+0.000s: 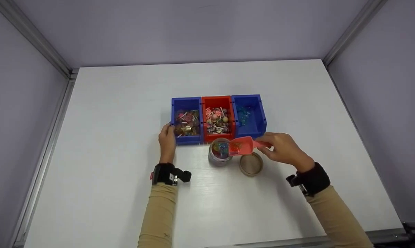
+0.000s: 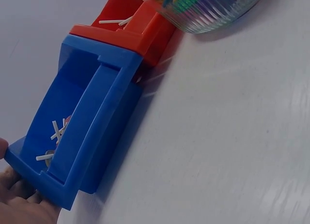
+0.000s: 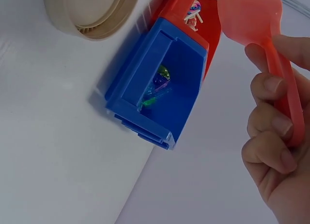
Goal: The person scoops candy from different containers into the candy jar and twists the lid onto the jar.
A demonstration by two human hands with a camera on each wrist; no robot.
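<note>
My right hand (image 1: 285, 148) grips the handle of a coral-red scoop (image 3: 249, 18), fingers wrapped round it. Small colourful translucent pieces lie in the scoop, whose front lip is at the mouth of a ribbed clear jar (image 1: 218, 160). Blue, green and other coloured pieces show inside that jar. At the left, my left hand (image 1: 167, 143) holds the outer side wall of the left blue bin (image 2: 72, 185), thumb at the rim and fingers beneath. Wrapped lollipops (image 1: 187, 119) fill this bin.
A red bin (image 1: 219, 137) of lollipops stands in the middle of the row. To its right, another blue bin (image 1: 254, 127) holds a few translucent pieces (image 3: 157, 86). A round beige lid (image 1: 251, 164) lies on the white table (image 1: 125, 137), right of the jar.
</note>
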